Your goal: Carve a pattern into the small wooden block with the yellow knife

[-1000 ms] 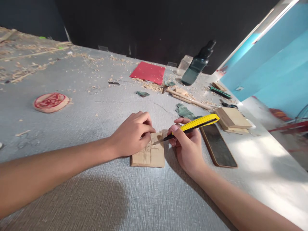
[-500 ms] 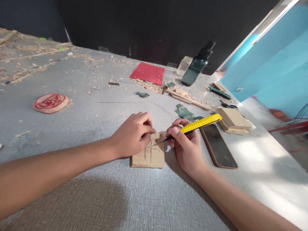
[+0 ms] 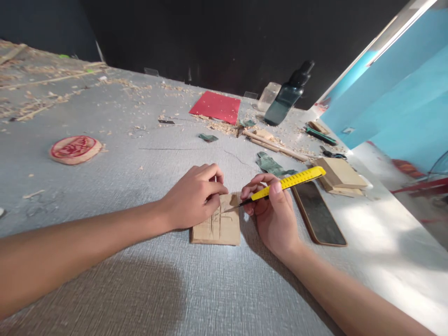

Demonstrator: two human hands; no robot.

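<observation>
Left hand, fingers curled together, pins the small flat tan wood block mid-frame on the grey textured table. Right hand is clamped on the yellow snap-off utility knife w/ the blade tip touching the block.

You are in a woodcarving workshop, or at a craft bench set up as one. Wood shavings lie strewn over the far half of the grey table, thickest at the far left and by the red sheet. At the left lies a round wooden disc, its carved face inked red. Near the middle, a small wooden block scored with cut lines lies under the tip of a yellow knife. To the right are stacked wooden slabs, with thin sticks and a dark bottle farther off.
</observation>
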